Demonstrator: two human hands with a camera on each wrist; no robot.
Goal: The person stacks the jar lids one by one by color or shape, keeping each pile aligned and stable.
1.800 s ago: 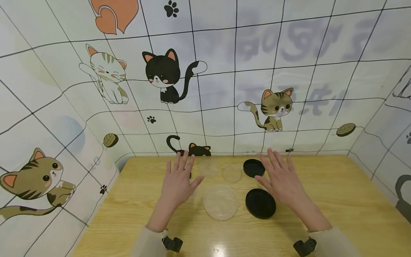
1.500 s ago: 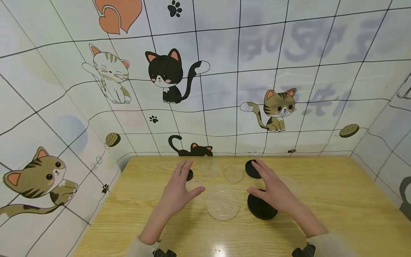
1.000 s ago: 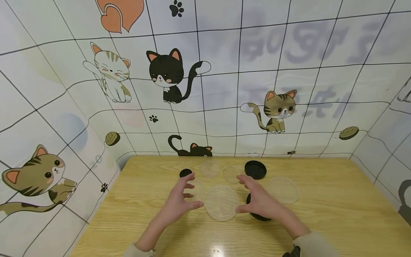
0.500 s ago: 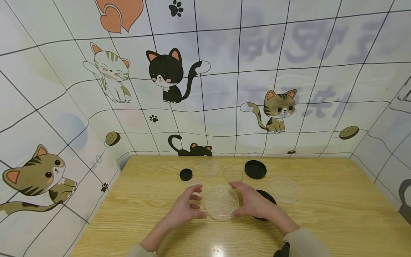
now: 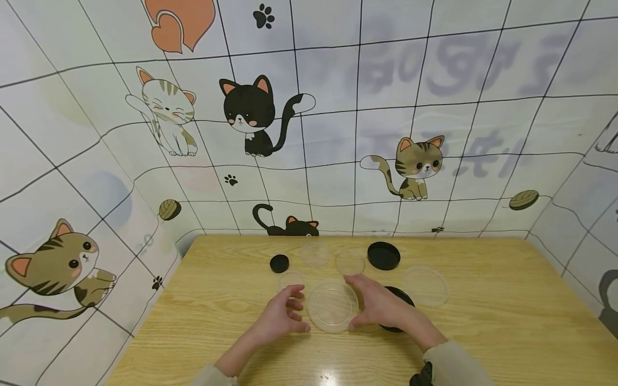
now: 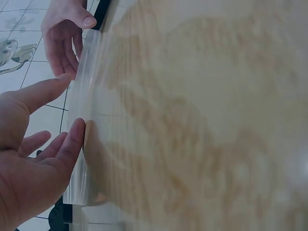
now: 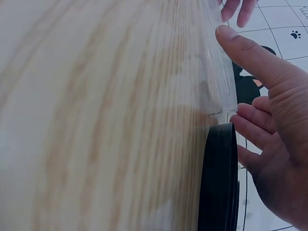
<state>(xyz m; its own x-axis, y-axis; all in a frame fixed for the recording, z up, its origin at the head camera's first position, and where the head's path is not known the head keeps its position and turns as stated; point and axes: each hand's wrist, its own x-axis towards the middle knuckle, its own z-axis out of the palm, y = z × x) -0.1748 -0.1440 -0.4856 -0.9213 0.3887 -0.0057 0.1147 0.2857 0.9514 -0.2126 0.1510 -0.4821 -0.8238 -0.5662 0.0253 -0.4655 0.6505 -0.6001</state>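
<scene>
A large clear round dish (image 5: pixel 333 306) lies on the wooden table between the two hands. The right hand (image 5: pixel 383 308) is at its right edge, thumb and fingers apart and gently bent; whether they touch the rim cannot be told. Just left of the dish, the left hand (image 5: pixel 277 321) has its thumb and bent fingers spread, with a small gap to the rim in the head view. In the left wrist view the left hand (image 6: pixel 43 144) faces the dish's clear side wall (image 6: pixel 79 178). Beneath the right hand, a large black dish (image 5: pixel 403 295) is partly hidden.
Behind are a small black round dish (image 5: pixel 279 263), a black dish (image 5: pixel 383 255) and two faint clear discs (image 5: pixel 315 254), (image 5: pixel 350 261). Another clear disc (image 5: pixel 426 287) lies to the right, and a small one (image 5: pixel 291 280) near the left hand. Cat-print cloth walls (image 5: pixel 333 182) enclose the table.
Both hands have come down from spread poses farther back, moving nearer the large clear dish and each other. Their fingers are more bent. During the last half second they have barely moved.
</scene>
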